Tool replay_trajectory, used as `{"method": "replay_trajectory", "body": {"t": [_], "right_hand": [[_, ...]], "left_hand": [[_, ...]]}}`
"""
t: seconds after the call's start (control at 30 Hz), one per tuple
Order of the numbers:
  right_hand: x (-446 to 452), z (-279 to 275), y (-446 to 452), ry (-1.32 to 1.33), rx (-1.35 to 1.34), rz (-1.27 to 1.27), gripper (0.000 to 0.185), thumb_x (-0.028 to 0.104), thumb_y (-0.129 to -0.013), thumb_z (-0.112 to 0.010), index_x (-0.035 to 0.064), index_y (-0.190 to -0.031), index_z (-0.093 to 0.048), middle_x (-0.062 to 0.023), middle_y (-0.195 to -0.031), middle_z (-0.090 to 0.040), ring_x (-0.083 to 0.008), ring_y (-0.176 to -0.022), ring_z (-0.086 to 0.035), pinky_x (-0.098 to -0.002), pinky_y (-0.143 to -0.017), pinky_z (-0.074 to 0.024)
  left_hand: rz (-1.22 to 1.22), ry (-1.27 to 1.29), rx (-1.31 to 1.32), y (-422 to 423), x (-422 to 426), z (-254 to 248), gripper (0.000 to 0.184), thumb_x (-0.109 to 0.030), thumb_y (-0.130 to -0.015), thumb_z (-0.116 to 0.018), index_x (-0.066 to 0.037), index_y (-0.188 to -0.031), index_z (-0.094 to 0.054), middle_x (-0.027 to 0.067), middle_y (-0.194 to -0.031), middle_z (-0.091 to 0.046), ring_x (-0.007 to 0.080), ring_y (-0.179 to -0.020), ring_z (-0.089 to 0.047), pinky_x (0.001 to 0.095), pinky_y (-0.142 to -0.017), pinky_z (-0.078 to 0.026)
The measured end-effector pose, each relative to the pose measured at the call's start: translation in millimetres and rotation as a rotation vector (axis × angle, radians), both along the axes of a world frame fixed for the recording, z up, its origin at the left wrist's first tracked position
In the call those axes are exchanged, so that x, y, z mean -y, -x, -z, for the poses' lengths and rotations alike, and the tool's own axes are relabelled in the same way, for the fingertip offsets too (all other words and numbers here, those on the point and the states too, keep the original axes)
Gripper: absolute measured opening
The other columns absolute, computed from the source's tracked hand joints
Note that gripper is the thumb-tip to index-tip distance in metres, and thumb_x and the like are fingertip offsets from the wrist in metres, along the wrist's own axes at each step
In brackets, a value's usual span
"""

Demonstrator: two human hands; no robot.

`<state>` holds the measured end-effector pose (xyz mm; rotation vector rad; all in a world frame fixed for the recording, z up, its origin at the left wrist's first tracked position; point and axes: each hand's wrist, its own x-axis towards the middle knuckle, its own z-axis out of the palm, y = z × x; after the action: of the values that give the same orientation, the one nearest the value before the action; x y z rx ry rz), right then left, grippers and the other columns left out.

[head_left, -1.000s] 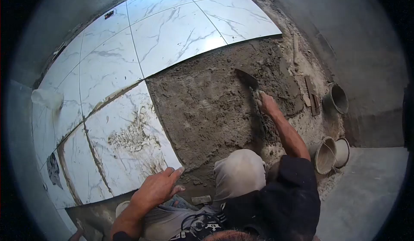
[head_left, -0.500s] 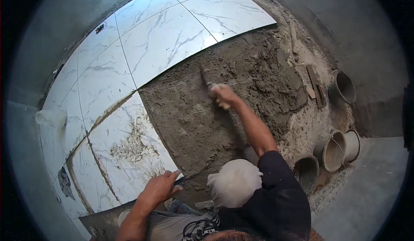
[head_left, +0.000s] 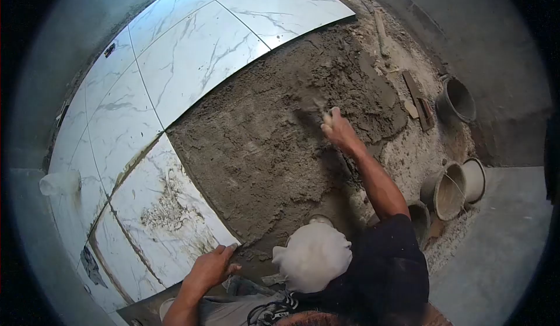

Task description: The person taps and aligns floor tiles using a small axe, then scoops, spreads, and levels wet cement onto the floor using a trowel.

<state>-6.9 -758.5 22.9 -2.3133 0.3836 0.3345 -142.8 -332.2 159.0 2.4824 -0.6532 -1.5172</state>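
Observation:
My right hand is closed around the handle of a trowel, whose blade is smeared by motion over the wet grey mortar bed. Fingers stretched and thumb apart, my left hand rests at the near corner of a white marble-patterned tile. Crumbs of mortar lie scattered on that tile. Beyond the mortar's far edge lie more marbled tiles, set side by side. A round shape under pale cloth sits between my arms and hides part of the mortar.
Several buckets stand or lean on the right, one upper bucket and a lower one among them. Wood strips lie on rough ground beside the mortar. A translucent container is at far left. Grey walls bound the floor.
My right hand has swept the trowel rightward across the mortar. My left hand stays at the tile corner, while the whole view has shifted slightly.

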Motion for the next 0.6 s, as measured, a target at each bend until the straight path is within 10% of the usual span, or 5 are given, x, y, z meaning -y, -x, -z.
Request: {"method": "replay_trajectory", "body": {"t": [0.37, 0.6], "right_hand": [[182.3, 74.7, -126.1, 0.351, -0.015, 0.578, 0.040, 0.021, -0.081, -0.059, -0.0006, -0.112, -0.047, -0.0244, -0.101, -0.059, -0.0390, -0.099, -0.055, -0.0474, -0.079, -0.0442], [209.2, 82.9, -177.4, 0.637, -0.089, 0.257, 0.030, 0.019, -0.082, -0.058, -0.0003, -0.105, -0.054, -0.0221, -0.094, -0.061, -0.0392, -0.088, -0.059, -0.0467, -0.074, -0.0454]], "left_hand": [[-0.367, -0.012, 0.429, -42.5, -112.5, 101.1, 0.074, -0.022, -0.069, -0.074, 0.000, -0.128, -0.036, 0.0236, -0.127, -0.043, 0.0382, -0.119, -0.041, 0.0399, -0.100, -0.034], [-0.623, -0.098, 0.514, -111.2, -127.5, 151.9, 0.098, -0.019, -0.058, -0.081, -0.001, -0.137, -0.025, 0.0265, -0.140, -0.026, 0.0358, -0.132, -0.025, 0.0363, -0.108, -0.023]]}}
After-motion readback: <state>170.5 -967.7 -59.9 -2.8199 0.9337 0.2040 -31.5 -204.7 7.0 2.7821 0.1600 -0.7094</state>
